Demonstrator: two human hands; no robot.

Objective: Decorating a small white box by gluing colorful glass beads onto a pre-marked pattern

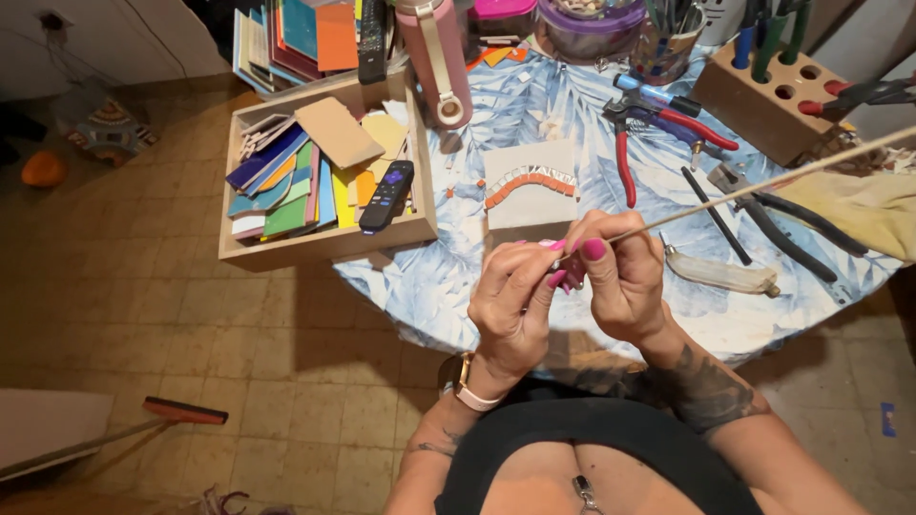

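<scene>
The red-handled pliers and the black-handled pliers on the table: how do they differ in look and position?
The red-handled pliers lie nearer the middle of the table, handles spread wide; the black-handled pliers lie further right, beside a yellowish cloth, handles closer together. The red pair has blue-handled pliers against it; the black pair has a thin black rod alongside. Both lie flat and untouched.

Thin stick: long, pale wood-coloured, straight. Near end pinched between fingertips of both grips, left grip and right grip, held close together. From grips, stick slants up and away to right, far end well beyond right grip. Raised off surface, not resting on it. Near tip hidden between fingers; whether anything sits on it cannot tell.
</scene>
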